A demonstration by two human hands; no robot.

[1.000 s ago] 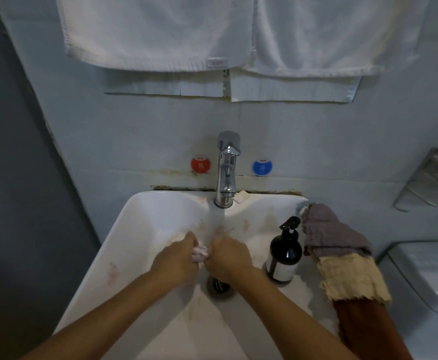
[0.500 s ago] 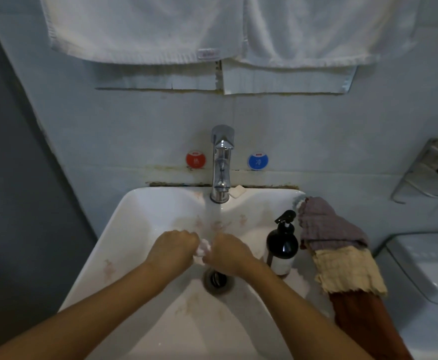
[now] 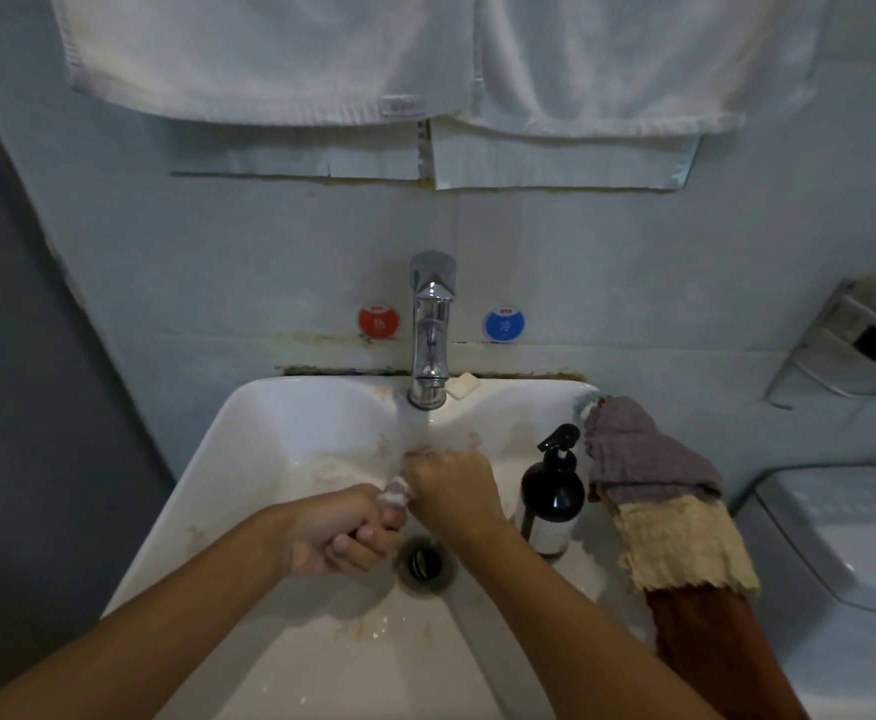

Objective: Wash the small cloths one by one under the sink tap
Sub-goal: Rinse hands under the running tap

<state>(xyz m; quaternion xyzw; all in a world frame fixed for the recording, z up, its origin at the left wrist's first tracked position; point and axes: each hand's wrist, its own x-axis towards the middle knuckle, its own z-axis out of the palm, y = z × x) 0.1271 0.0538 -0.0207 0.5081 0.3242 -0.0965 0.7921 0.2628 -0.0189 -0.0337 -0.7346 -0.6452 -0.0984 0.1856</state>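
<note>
Both fists, left hand (image 3: 337, 532) and right hand (image 3: 451, 493), grip a cloth (image 3: 395, 493) under the tap (image 3: 429, 330) (water running): scrubbing; next, wring.

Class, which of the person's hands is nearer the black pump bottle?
Right. The right hand is just left of the black pump bottle; the left hand lies farther left, beyond it.

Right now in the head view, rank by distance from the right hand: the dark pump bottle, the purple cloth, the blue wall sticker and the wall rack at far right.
From the right hand:
1. dark pump bottle, just to its right on the sink rim.
2. purple cloth, beyond the bottle on the sink's right edge.
3. blue wall sticker, up on the wall beside the tap.
4. wall rack, far right.
</note>
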